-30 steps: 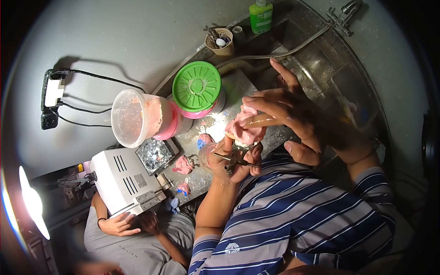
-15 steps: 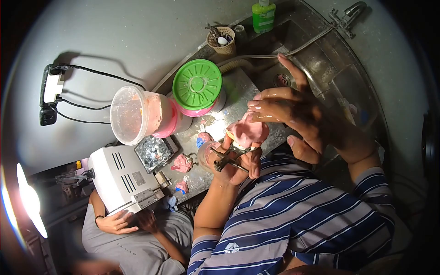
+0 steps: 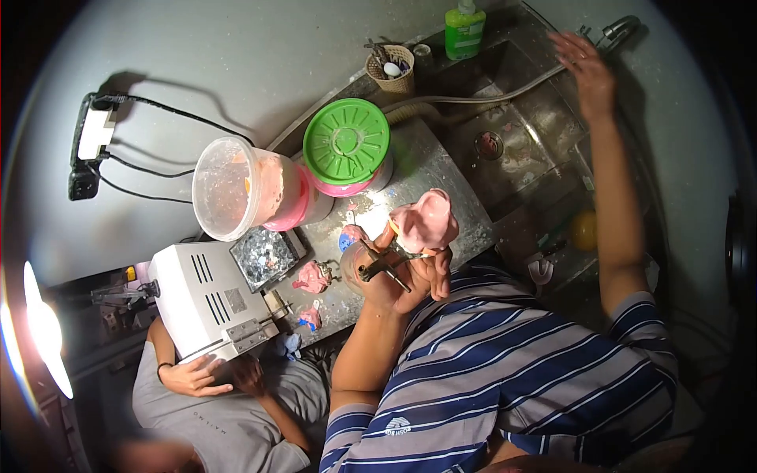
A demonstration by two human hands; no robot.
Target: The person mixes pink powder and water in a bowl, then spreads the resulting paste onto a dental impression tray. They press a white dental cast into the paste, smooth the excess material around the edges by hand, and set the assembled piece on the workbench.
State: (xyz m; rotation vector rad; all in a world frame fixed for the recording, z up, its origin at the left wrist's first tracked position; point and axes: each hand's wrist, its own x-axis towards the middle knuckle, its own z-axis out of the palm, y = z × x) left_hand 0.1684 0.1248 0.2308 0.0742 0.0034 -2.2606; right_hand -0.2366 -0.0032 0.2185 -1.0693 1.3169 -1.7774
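Note:
My left hand [image 3: 394, 288] holds a metal hinged frame [image 3: 385, 268] topped with a smooth mass of pink material [image 3: 426, 221], above the counter's front edge. My right hand [image 3: 585, 75] is raised at the upper right, close to the faucet [image 3: 619, 31], with its fingers apart and nothing visible in it. Behind my left hand, partly hidden, is a clear cup [image 3: 353, 266]. Lumps of pink material [image 3: 312, 277] lie on the counter [image 3: 441, 169] to its left.
A green-lidded tub [image 3: 347, 142] and an open clear tub [image 3: 225, 189] stand at the back. The sink [image 3: 516, 158] is at the right, with a green bottle [image 3: 464, 31] behind. A white machine [image 3: 209, 299] stands left, beside a co-worker in grey [image 3: 229, 418].
My right hand has left the pink material and moved up and right to the faucet. The pink surface now looks smoother. My left hand still holds the frame, now turned slightly.

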